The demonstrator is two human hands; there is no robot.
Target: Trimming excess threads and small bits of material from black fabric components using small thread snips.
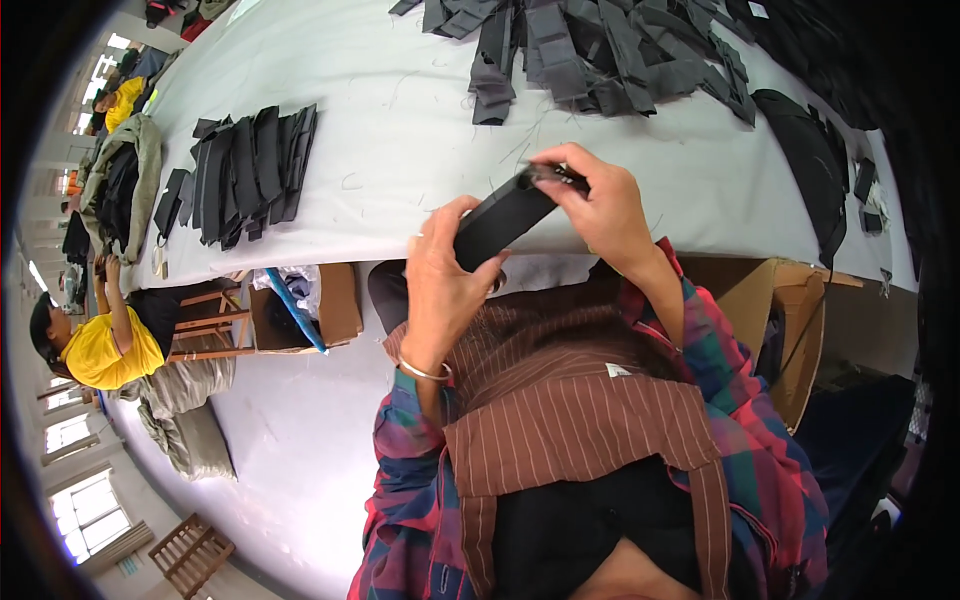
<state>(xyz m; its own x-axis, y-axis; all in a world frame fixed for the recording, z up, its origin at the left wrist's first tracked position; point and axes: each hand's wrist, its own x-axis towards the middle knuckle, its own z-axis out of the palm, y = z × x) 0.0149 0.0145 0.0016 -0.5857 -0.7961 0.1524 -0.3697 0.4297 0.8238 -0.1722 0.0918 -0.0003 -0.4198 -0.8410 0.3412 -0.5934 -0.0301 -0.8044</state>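
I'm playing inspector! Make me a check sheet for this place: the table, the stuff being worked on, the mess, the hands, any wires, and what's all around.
Surface: white-covered table, slightly wrinkled.
Things being worked on: a dark fabric piece, held up at the table's near edge; a stack of dark strips lies to the left, a bigger heap beyond.
Clutter: loose threads scattered about.
Hands: left hand grips the piece's lower end; right hand pinches its upper end, fingers blurred.
Cables: one thin dark cord hangs at right; wire or strap, cannot tell.
Surroundings: a person in yellow at left; a cardboard box below the table edge.
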